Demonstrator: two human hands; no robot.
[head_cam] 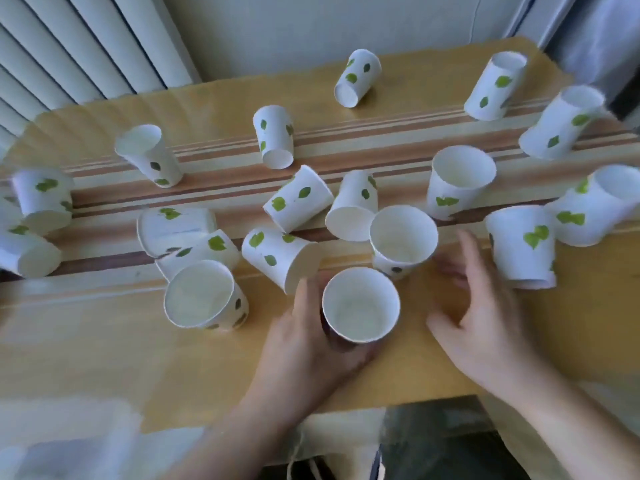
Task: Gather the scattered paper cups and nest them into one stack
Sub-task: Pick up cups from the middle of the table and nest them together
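The upright cup (361,304) is gripped by the left hand (308,341) and should be steadied while its right neighbour (403,239) is taken squarely by the spread right hand (485,327).

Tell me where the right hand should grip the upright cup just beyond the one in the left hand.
Probably the side wall just under the rim of the upright cup, from its right, where the open right hand already is. It stands mouth up, so its wall is free there; another cup crowds its left.
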